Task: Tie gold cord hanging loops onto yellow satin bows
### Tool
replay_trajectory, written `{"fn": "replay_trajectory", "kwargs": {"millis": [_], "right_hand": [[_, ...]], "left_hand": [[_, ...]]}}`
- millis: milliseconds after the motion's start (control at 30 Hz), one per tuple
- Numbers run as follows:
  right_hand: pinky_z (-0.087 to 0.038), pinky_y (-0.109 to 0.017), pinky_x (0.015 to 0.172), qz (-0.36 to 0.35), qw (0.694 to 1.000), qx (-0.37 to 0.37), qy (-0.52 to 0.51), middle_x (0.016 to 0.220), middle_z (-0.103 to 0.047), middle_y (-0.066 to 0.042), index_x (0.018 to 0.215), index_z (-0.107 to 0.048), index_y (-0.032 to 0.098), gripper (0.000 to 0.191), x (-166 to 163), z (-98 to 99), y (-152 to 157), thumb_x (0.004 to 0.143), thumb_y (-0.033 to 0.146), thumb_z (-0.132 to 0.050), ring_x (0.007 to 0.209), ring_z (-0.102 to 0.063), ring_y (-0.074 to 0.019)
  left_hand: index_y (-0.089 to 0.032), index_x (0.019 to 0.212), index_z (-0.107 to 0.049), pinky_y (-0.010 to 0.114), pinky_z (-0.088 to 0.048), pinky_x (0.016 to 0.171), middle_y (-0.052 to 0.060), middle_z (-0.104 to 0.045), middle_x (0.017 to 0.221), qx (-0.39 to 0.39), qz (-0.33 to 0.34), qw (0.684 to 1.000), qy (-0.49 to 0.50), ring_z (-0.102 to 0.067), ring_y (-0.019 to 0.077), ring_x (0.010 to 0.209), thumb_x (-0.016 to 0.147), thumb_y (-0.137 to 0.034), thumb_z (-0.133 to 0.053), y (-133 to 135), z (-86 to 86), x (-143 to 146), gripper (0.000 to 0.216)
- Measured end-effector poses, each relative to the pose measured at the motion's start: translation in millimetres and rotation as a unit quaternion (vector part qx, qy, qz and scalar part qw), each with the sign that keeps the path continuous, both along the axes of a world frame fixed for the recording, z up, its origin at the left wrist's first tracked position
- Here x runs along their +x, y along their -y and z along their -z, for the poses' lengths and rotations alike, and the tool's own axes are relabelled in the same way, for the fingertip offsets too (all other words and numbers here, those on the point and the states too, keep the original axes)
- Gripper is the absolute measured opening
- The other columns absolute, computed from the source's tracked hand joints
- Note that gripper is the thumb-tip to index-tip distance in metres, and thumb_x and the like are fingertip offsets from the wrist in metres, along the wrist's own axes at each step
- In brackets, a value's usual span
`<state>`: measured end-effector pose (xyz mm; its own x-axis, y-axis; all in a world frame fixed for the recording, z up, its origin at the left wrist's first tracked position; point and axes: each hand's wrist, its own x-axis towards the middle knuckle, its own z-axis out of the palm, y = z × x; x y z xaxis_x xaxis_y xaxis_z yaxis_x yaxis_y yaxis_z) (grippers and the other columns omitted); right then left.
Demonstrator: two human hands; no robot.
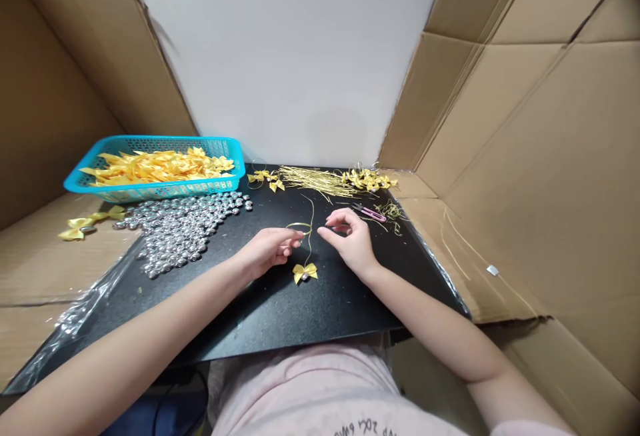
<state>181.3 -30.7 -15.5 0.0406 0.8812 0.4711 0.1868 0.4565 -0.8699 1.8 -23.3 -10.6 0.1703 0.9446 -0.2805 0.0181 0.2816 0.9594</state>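
Yellow bow [299,271] on gold cord [310,247], turquoise basket [150,192] of bows [163,167]

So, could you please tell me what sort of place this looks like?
Probably a small craft workstation, walled with cardboard: a basket of yellow bows, a spread of silver beads and small scissors lie around the hands.

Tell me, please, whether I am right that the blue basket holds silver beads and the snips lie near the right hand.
Not quite: the head view shows the blue basket holding yellow bows, while the silver beads lie outside, in front of it. The snips do lie near the right hand.
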Motion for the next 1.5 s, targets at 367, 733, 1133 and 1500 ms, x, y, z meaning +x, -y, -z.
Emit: {"fn": "replay_trajectory", "kwargs": {"millis": [367,733,1133,1500], "right_hand": [[-0.039,-0.026,0.061,-0.089,0.986,-0.112,0.080,0.076,-0.068,-0.002,0.071,-0.075,0.018,0.005,-7,8.3,0,0.069,0.023,-0.074,0.065,-0.053,-0.0127],[-0.042,-0.026,0.063,-0.056,0.993,-0.100,0.029,0.075,-0.070,-0.003,0.068,-0.075,0.019,0.010,-10,10.4,1,0.072,0.015,-0.067,0.071,-0.060,-0.0158],[-0.043,-0.027,0.060,-0.052,0.996,-0.075,0.023,0.075,-0.069,-0.004,0.068,-0.075,0.019,0.009,-10,10.5,4,0.072,0.015,-0.067,0.070,-0.061,-0.0164],[-0.043,-0.027,0.060,-0.044,0.997,-0.061,0.023,0.076,-0.068,-0.004,0.070,-0.074,0.018,0.009,-10,11.4,4,0.075,0.020,-0.066,0.071,-0.060,-0.0165]], "left_hand": [[-0.012,0.065,-0.068,0.016,-0.023,0.040,-0.001,-0.058,0.057,-0.030,0.020,0.999,0.000,-0.038,0.0043,0.042,0.057,-0.033,-0.072,3,0.9,0,0.023],[-0.014,0.072,-0.073,0.020,-0.037,0.049,0.001,-0.067,0.061,0.119,0.020,0.990,-0.069,-0.048,0.0087,0.049,0.065,-0.037,-0.073,17,-7.3,7,0.024],[-0.014,0.073,-0.073,0.021,-0.037,0.046,0.002,-0.067,0.060,0.136,0.019,0.988,-0.067,-0.048,0.0096,0.046,0.067,-0.037,-0.070,17,-4.2,7,0.024],[-0.015,0.075,-0.074,0.020,-0.043,0.048,0.002,-0.068,0.060,0.181,0.009,0.979,-0.088,-0.054,0.0124,0.051,0.070,-0.040,-0.070,18,-4.0,7,0.026]]}}
